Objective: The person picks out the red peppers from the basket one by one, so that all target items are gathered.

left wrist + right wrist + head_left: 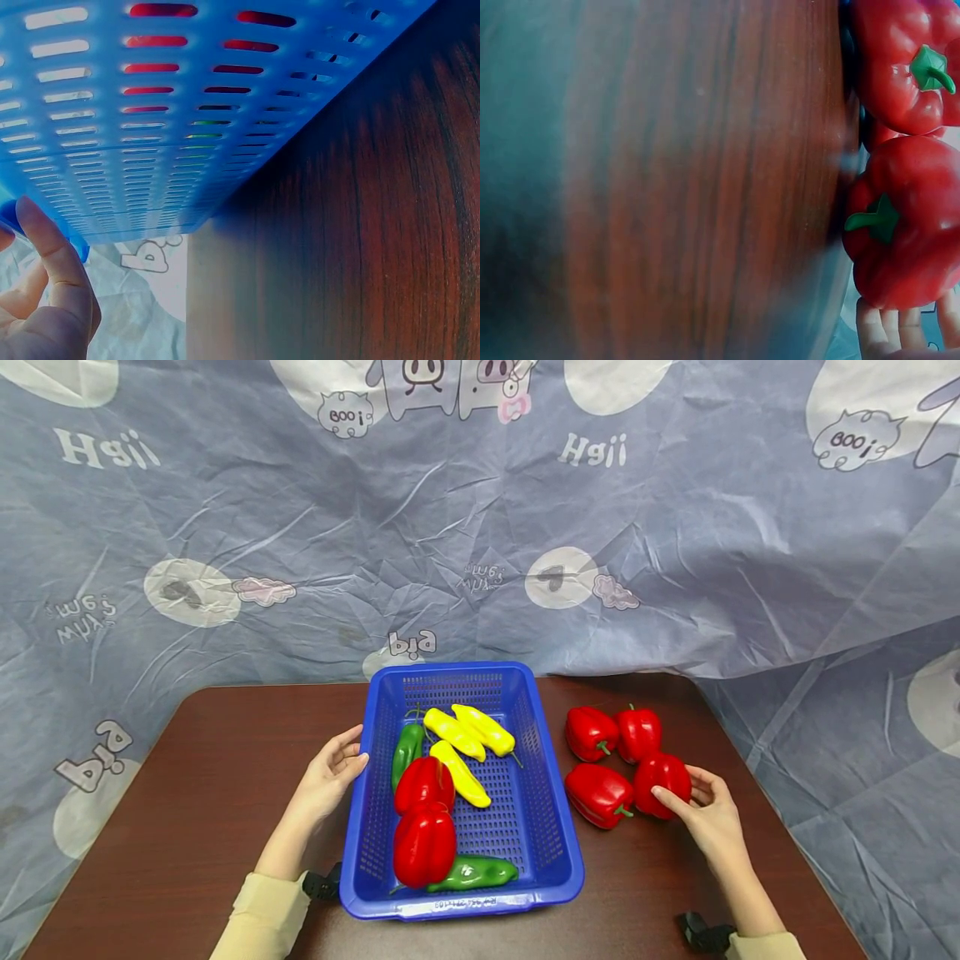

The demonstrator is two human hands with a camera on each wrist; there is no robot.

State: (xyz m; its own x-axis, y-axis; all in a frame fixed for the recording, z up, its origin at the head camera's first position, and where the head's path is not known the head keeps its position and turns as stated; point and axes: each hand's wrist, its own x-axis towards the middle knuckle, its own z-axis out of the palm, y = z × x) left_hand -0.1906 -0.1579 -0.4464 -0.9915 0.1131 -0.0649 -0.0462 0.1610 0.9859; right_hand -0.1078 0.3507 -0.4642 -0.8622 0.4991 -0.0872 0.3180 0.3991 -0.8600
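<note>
My left hand (pixel 328 777) grips the left rim of a blue perforated plastic basket (pixel 558 827); the left wrist view shows its fingers (pixel 49 251) at the rim. Over on the right, my right hand (pixel 712 822) holds a red bell pepper (pixel 662 785) with the thumb on the near side and fingers at the far right side. That pepper sits close against other red bell peppers: one (pixel 600 795) to its left, one (pixel 638 734) behind, and one (pixel 591 732) farther back. The right wrist view shows the held pepper (pixel 911 225) with its green stem, fingertips touching its underside.
Inside the basket lie two red bell peppers (pixel 424 845), several yellow peppers (pixel 461 774), a green pepper (pixel 407 753) on the left and another green pepper (pixel 480 872) near the front. The dark wooden table (pixel 187 802) ends at a grey patterned cloth (pixel 450 527).
</note>
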